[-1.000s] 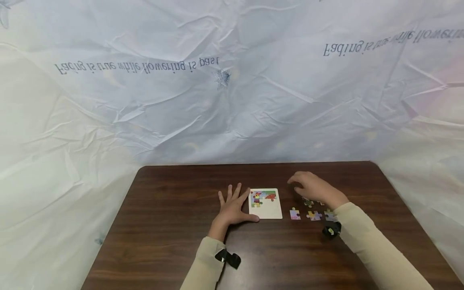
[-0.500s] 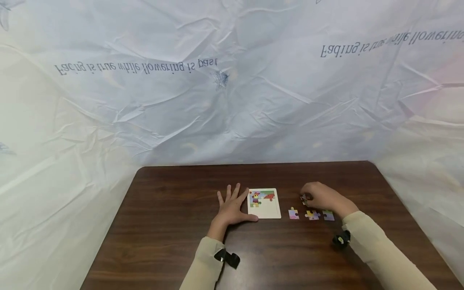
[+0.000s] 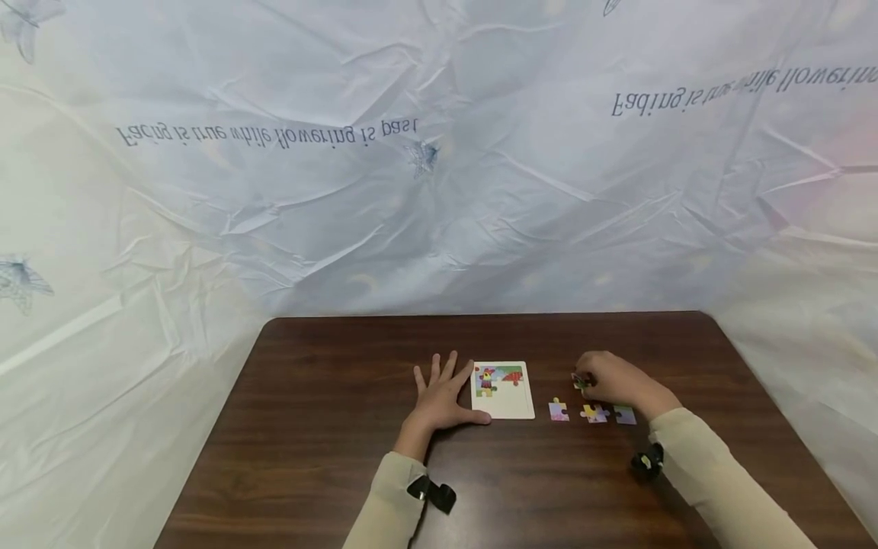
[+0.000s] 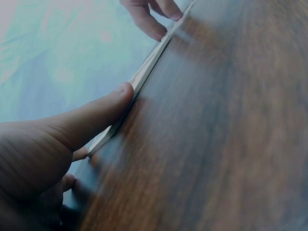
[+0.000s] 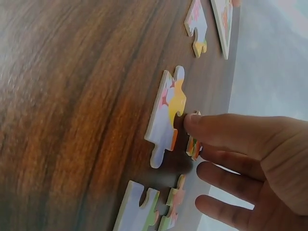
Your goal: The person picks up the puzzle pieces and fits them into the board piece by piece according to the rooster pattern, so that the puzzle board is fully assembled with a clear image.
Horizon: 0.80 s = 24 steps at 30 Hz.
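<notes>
My left hand (image 3: 439, 402) lies with fingers spread at the left side of a small square puzzle board (image 3: 511, 406). Its thumb presses the board's near edge, as the left wrist view shows. Several joined pieces fill the board's upper part with a colourful picture; the lower part is bare. To the right, my right hand (image 3: 613, 381) pinches a small green and orange puzzle piece (image 5: 193, 148) between thumb and fingers, close over the table. The thumb covers part of that piece. Right beside it lies a lilac and yellow puzzle piece (image 5: 166, 118).
Loose pieces lie on the brown table (image 3: 329, 457): a pink-lilac one (image 3: 559, 412) nearest the board and a lilac-green one (image 3: 625, 415) farther right. Another piece (image 5: 174, 202) shows beyond it in the right wrist view. A pale printed cloth (image 3: 439, 229) hangs behind the table.
My right hand has come down and back from above the loose pieces, its fingers closing on one of them. The left hand stays at the board.
</notes>
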Each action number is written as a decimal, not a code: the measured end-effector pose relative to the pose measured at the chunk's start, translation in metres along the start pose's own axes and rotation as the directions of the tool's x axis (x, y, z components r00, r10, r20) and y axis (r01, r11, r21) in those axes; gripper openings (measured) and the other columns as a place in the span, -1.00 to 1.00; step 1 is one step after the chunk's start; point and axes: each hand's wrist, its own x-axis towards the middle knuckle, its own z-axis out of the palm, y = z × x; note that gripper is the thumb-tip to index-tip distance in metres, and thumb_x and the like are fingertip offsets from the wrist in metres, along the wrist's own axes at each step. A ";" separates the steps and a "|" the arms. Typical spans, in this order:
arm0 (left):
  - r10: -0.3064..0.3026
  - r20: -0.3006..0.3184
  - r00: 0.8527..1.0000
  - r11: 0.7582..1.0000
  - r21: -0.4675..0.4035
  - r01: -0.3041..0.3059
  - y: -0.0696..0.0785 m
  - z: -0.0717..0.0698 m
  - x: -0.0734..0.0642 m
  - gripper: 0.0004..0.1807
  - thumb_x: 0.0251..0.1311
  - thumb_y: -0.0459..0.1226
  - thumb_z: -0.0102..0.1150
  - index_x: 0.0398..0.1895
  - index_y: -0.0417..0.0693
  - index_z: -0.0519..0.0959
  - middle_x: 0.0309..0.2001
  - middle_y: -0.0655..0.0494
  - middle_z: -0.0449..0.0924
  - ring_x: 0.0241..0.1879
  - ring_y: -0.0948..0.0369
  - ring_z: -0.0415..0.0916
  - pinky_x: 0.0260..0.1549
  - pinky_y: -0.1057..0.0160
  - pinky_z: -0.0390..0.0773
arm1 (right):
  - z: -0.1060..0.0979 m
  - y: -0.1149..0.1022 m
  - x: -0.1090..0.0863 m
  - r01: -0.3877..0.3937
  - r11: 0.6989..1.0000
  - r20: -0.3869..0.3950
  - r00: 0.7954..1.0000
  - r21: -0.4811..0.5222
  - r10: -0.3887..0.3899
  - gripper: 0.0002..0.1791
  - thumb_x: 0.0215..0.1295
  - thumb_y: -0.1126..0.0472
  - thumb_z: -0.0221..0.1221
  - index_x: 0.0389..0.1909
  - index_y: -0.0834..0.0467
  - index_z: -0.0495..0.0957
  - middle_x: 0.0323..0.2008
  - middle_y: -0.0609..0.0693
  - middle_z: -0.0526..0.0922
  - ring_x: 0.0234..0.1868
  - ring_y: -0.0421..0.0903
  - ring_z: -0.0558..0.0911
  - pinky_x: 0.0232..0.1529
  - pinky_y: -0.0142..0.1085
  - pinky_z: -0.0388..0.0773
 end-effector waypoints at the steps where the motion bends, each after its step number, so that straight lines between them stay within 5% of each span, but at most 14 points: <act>1: 0.002 0.000 1.000 1.000 -0.002 -0.002 0.000 0.000 0.000 0.25 0.02 0.32 0.53 0.73 0.19 0.11 0.73 -0.06 -0.23 0.66 -0.24 -0.51 0.42 -0.50 -0.58 | 0.000 0.000 0.000 -0.010 1.000 0.000 1.000 0.002 0.010 -0.75 0.23 0.36 0.46 -0.08 0.32 0.76 -0.04 0.22 0.70 -0.12 0.10 0.70 -0.20 -0.01 0.70; 8: 0.001 -0.010 1.000 1.000 0.000 -0.001 0.000 0.000 0.001 0.26 0.01 0.33 0.53 0.73 0.19 0.11 0.73 -0.05 -0.24 0.66 -0.24 -0.51 0.42 -0.50 -0.58 | -0.002 0.002 0.006 -0.065 0.998 0.012 0.998 0.025 0.064 -0.61 0.21 0.34 0.47 0.06 0.30 0.69 -0.10 0.09 0.67 -0.20 -0.04 0.60 -0.22 -0.05 0.63; 14: -0.006 -0.002 1.000 1.000 -0.002 0.006 -0.001 0.003 0.000 0.26 0.01 0.33 0.53 0.73 0.19 0.11 0.73 -0.05 -0.25 0.66 -0.23 -0.52 0.42 -0.49 -0.59 | -0.001 0.003 0.008 -0.089 0.996 0.022 0.996 0.031 0.088 -0.67 0.20 0.31 0.46 -0.02 0.24 0.68 -0.12 0.06 0.64 -0.25 -0.08 0.53 -0.26 -0.09 0.57; 24: -0.006 0.002 1.000 1.000 -0.013 0.006 0.001 0.003 -0.001 0.26 0.01 0.33 0.53 0.73 0.21 0.10 0.73 -0.03 -0.26 0.67 -0.22 -0.53 0.43 -0.48 -0.60 | 0.000 -0.007 0.014 -0.048 0.999 -0.008 0.999 0.007 0.049 -0.72 0.26 0.23 0.45 -0.04 0.20 0.71 -0.14 0.00 0.63 -0.26 -0.13 0.55 -0.26 -0.10 0.58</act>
